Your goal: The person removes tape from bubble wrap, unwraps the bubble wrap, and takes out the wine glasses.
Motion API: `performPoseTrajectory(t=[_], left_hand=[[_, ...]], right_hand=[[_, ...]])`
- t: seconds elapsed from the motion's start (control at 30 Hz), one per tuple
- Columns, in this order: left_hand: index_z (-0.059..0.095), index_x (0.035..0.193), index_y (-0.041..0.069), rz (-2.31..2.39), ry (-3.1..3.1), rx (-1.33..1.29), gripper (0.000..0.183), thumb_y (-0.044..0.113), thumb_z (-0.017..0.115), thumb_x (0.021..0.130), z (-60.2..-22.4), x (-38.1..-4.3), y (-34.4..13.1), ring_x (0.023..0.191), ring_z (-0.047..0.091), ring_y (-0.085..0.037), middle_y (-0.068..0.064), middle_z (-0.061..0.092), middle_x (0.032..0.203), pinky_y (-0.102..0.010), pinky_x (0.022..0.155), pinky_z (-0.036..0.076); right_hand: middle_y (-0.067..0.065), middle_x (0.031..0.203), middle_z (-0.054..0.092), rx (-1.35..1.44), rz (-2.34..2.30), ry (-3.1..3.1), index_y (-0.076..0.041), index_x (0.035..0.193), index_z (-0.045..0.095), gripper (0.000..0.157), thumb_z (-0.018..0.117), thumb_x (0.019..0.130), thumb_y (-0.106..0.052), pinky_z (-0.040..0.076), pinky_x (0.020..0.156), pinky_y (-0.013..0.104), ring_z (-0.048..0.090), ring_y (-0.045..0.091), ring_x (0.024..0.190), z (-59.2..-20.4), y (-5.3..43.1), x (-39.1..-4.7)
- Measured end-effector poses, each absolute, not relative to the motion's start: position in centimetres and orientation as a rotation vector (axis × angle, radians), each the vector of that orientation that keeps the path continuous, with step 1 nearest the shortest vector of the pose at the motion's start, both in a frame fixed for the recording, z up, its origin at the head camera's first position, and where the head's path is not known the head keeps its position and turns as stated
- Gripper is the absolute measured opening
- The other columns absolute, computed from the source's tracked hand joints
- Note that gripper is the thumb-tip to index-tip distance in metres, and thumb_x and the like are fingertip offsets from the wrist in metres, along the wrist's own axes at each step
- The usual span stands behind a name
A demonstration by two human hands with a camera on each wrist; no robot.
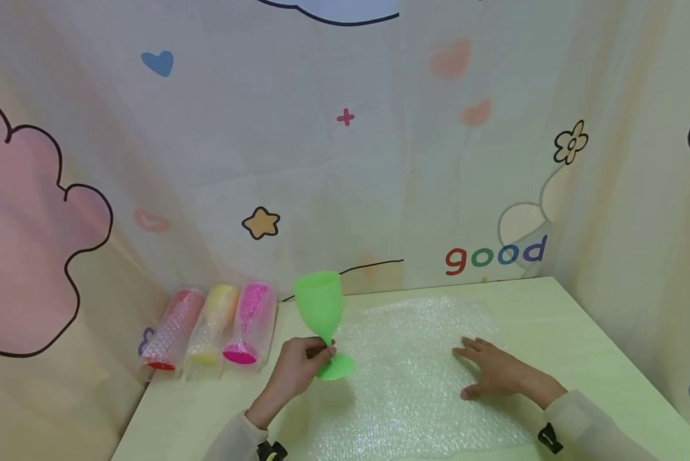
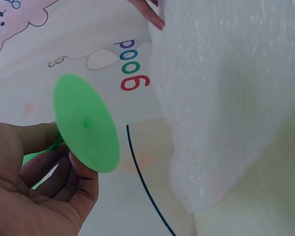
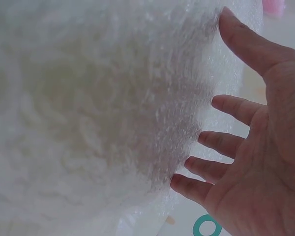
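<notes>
A green plastic goblet (image 1: 320, 304) is held by its stem in my left hand (image 1: 301, 368), bowl upward and tilted slightly. In the left wrist view its round foot (image 2: 86, 123) faces the camera, and thumb and fingers pinch the stem behind it. A sheet of bubble wrap (image 1: 402, 397) lies spread on the table beneath and to the right of the goblet. Over the sheet's right part is my right hand (image 1: 491, 371), its fingers spread and holding nothing. The right wrist view shows those fingertips (image 3: 179, 181) right at the wrap's surface.
Three bubble-wrapped goblets lie side by side at the table's back left: red (image 1: 175, 326), yellow (image 1: 214, 323) and pink (image 1: 251, 323). A printed curtain (image 1: 345, 186) stands along the back and sides. The pale table (image 1: 575, 358) shows around the wrap.
</notes>
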State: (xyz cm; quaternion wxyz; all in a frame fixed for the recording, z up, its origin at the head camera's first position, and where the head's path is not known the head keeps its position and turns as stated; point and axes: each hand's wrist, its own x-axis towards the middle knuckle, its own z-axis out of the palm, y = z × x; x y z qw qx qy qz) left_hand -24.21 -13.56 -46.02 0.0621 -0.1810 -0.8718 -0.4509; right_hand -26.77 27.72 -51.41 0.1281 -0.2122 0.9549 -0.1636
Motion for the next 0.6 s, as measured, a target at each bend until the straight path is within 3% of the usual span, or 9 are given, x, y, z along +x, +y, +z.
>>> performPoseTrajectory(t=[0.6], left_hand=[[0.077,0.089,0.005,-1.245,-2.546,-0.416,0.012,0.015,0.071,0.089,-45.0,-27.8,-14.9,0.074,0.068,-0.014,-0.008,0.075,0.081,-0.022,0.062,0.053]], right_hand=[[0.026,0.157,0.031,-0.557,-0.507,2.766,-0.008,0.144,0.048,0.096,0.08,0.068,-0.057,0.027,0.108,0.072,0.024,0.054,0.143,-51.6,27.6,-26.5]])
